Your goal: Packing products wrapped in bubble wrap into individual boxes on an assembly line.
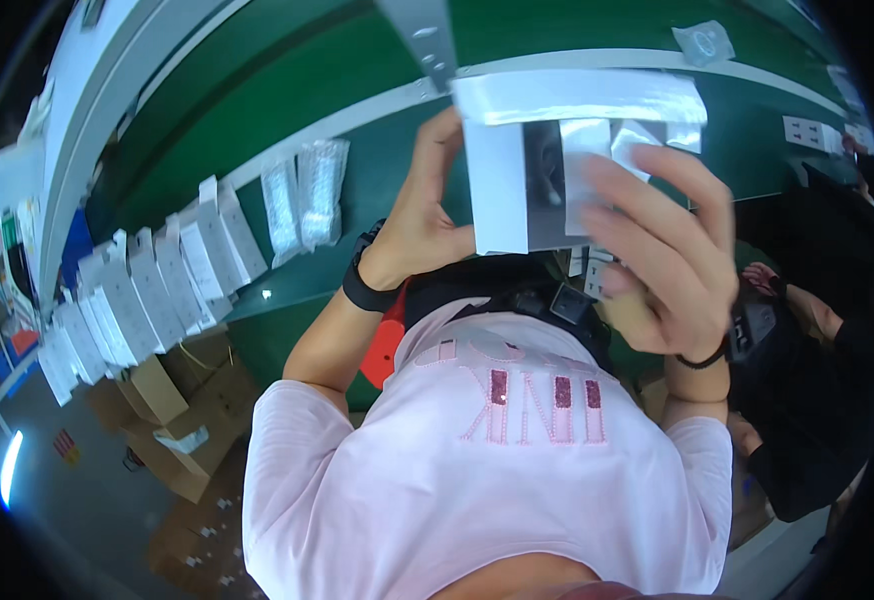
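Note:
In front of my chest, above the green worktable, is a white carton. A glossy white flap runs along its far edge, and its face shows a dark panel with a pale curved shape on it. My left hand, with a black watch on the wrist, grips the carton's left side, thumb near and fingers partly hidden behind it. Blurred by motion, my right hand is over the carton's right part with its fingers apart. Whether those fingertips touch the carton is unclear.
White boxes stand in a row along the table's left side, beside two bubble-wrap pouches. A small clear bag and a white card lie far right. An open cardboard box is below left; another person sits right.

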The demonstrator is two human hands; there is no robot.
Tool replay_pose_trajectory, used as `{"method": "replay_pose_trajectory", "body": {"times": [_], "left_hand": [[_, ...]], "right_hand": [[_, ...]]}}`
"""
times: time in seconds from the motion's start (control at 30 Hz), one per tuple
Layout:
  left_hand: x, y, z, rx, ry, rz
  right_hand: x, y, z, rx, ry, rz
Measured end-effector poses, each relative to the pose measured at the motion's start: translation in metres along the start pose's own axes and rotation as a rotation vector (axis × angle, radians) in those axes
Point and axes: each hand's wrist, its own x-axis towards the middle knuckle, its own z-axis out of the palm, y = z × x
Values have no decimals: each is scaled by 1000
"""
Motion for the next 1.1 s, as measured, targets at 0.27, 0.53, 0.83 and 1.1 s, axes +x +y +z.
{"method": "replay_pose_trajectory", "body": {"times": [0.27,0.53,0.83,1.1], "left_hand": [[-90,12,-29,-264,172,-409],[-158,-63,-81,-1312,203,-970],[-183,-67,-100,-1466,270,-890],[-156,-109,-98,144,247,-789]], "right_hand": [[37,-4,131,639,-566,104],[9,34,267,887,-833,828],[67,64,402,212,-314,525],[114,46,417,619,-700,685]]}}
